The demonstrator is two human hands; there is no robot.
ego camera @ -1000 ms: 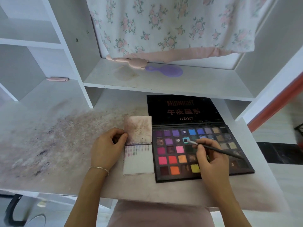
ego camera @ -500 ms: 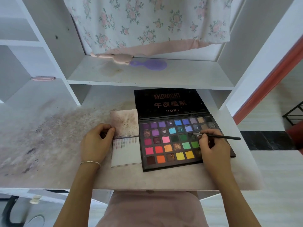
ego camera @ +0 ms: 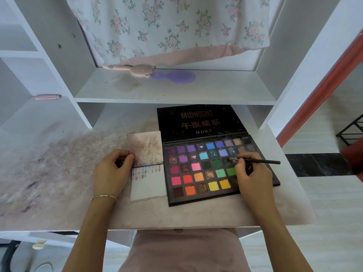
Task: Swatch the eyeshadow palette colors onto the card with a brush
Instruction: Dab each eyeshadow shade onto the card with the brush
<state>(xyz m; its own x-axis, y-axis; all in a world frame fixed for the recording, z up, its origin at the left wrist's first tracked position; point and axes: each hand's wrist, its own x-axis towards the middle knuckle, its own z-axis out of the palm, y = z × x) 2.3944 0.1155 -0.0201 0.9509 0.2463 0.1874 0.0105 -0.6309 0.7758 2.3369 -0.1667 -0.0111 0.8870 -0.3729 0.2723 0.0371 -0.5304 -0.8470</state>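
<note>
An open black eyeshadow palette with several bright pans lies on the desk, its lid flat behind it. My right hand pinches a thin black brush, whose tip touches a dark pan in the third row, right of the green ones. To the left of the palette lies the white card, with a row of small swatches along its top edge. My left hand holds the left edge of the stained flap just above the card.
The desk surface is smeared with powder on the left. On the shelf behind lie a pink brush and a purple brush, under a hanging floral cloth. A small pink object sits on the left shelf.
My right hand has moved the brush tip from a blue pan near the palette's middle rightward to a dark pan. My left hand has stayed at the card. The view shifted.
</note>
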